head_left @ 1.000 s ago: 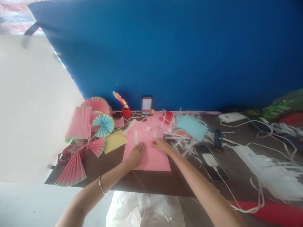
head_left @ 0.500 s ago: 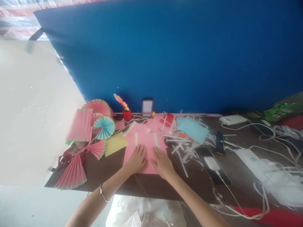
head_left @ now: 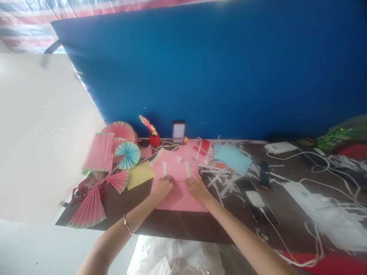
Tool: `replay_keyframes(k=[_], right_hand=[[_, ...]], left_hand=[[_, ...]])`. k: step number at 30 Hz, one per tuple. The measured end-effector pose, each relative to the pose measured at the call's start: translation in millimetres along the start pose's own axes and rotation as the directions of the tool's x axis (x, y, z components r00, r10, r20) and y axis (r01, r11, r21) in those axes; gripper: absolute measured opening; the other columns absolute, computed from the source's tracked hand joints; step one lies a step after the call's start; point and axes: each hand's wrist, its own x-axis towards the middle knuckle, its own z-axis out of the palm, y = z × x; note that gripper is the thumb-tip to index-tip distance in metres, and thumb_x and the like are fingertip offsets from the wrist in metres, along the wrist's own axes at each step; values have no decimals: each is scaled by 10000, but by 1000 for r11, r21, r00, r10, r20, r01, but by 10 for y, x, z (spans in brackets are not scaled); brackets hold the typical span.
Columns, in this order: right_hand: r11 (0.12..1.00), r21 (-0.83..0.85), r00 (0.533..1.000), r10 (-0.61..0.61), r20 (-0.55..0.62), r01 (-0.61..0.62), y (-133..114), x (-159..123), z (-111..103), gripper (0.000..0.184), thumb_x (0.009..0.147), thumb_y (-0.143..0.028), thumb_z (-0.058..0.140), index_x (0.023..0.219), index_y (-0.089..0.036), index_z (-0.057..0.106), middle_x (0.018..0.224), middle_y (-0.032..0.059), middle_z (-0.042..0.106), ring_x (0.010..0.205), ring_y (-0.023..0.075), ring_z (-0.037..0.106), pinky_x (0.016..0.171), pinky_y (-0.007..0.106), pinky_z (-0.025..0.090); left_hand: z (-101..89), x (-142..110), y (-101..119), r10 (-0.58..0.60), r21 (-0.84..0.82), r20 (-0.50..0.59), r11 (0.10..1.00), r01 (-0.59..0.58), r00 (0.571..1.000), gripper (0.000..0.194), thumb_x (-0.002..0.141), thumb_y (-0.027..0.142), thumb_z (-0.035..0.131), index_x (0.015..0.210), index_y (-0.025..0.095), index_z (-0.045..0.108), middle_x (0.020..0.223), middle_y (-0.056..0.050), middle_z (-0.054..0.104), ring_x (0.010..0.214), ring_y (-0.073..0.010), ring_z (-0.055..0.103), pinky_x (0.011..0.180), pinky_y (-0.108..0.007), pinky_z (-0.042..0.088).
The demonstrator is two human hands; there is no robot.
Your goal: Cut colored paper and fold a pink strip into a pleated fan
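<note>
Left hand: I have the left hand (head_left: 164, 187) at the lower left of the striped pink piece (head_left: 175, 170), fingers curled.
Right hand: I see the right hand (head_left: 197, 189) at its lower right, fingers bent (whether either of the 2 hands pinches it, I cannot tell).
Pink paper: the striped pink piece lies over the large pink sheet (head_left: 182, 200) on the table (head_left: 129, 219), colored bands along 2 sides.
Left: yellow paper (head_left: 140, 175), near 1 blue fan (head_left: 127, 155).
Right: blue paper (head_left: 235, 158) among white strips (head_left: 218, 179); farther right, 1 black phone (head_left: 268, 214).
</note>
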Motion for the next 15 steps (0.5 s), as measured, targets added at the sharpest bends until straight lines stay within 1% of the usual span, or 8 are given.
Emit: replay_keyframes(k=[2, 5, 6, 8, 10, 11, 13, 15], right_hand=[[999, 49, 999, 20, 28, -21, 52, 20, -41, 319, 793, 42, 345, 784, -146, 602, 682, 45, 590, 736, 188, 543, 1002, 443, 287], [940, 291, 980, 147, 131, -180, 192, 75, -234, 232, 829, -78, 394, 795, -143, 614, 771, 74, 617, 815, 205, 550, 899, 433, 378], [878, 409, 965, 189, 184, -249, 262, 101, -325, 222, 841, -128, 401, 824, -145, 622, 815, 80, 629, 838, 208, 555, 857, 409, 409], [657, 639, 914, 231, 334, -400, 424, 158, -509, 222, 845, -234, 430, 869, -156, 636, 880, 71, 650, 817, 191, 579, 774, 347, 455], [426, 768, 871, 115, 477, -477, 578, 215, -640, 253, 810, -337, 493, 886, -156, 652, 842, 62, 667, 771, 183, 599, 717, 306, 471], [360, 786, 855, 68, 514, -502, 636, 243, -667, 276, 788, -366, 518, 875, -147, 662, 833, 69, 670, 756, 184, 604, 692, 294, 473], [362, 781, 851, 74, 521, -509, 695, 296, -632, 272, 748, -368, 556, 820, -135, 677, 808, 77, 677, 729, 188, 607, 654, 283, 468], [474, 753, 878, 104, 466, -456, 683, 334, -498, 232, 734, -324, 553, 756, -131, 679, 756, 62, 681, 696, 181, 601, 627, 271, 456]], left_hand=[[-91, 2, -30, -6, -4, 17, 1000, 6, 1000, 297, 793, 28, 384, 1023, 101, 557, 1033, -144, 595, 1005, -241, 543, 742, -338, 476], [-286, 20, -139, -20, -120, -22, 993, 17, 1000, 222, 832, 97, 385, 908, 131, 591, 915, -113, 611, 901, -212, 559, 729, -318, 457], [-367, 36, -194, -8, -223, -44, 975, -2, 999, 227, 853, 148, 377, 879, 139, 602, 896, -99, 616, 876, -198, 559, 740, -308, 450], [-535, 84, -319, 5, -498, -37, 867, -23, 999, 282, 879, 258, 364, 861, 147, 622, 856, -57, 638, 795, -159, 569, 711, -259, 446], [-666, 148, -447, 22, -669, 10, 743, -10, 1000, 315, 854, 349, 413, 869, 136, 645, 829, -44, 661, 765, -158, 575, 670, -237, 446], [-702, 184, -504, 36, -714, 28, 700, -5, 999, 315, 831, 370, 450, 873, 135, 655, 844, -45, 670, 771, -162, 579, 669, -234, 445], [-694, 257, -594, 51, -749, 64, 663, 14, 997, 288, 779, 372, 524, 850, 136, 673, 832, -46, 683, 754, -166, 586, 666, -239, 450], [-590, 322, -647, 44, -753, 92, 656, 41, 995, 236, 740, 333, 567, 811, 141, 685, 779, -40, 690, 731, -169, 589, 675, -253, 459]])
